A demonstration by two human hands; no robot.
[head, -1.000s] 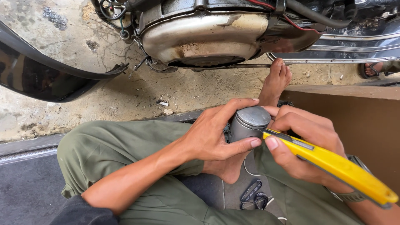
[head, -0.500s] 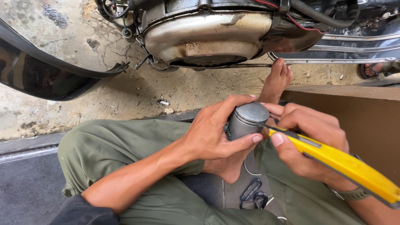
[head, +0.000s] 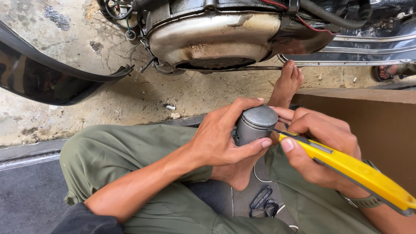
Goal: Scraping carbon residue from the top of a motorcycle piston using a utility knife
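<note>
Now knife (head: 346,167) tip lower on piston (head: 255,125) side (hands unmoved)

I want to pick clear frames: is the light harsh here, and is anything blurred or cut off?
Head view: soft, even daylight, weak shadows; mild glare on the engine cover; both hands and the piston are sharp; the yellow knife is cut off at the right edge.

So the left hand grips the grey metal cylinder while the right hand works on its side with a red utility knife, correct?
Not quite: the utility knife is yellow, not red, as the head view shows. The rest stands: the left hand grips the grey metal cylinder, and the right hand holds the knife against its side.
</note>
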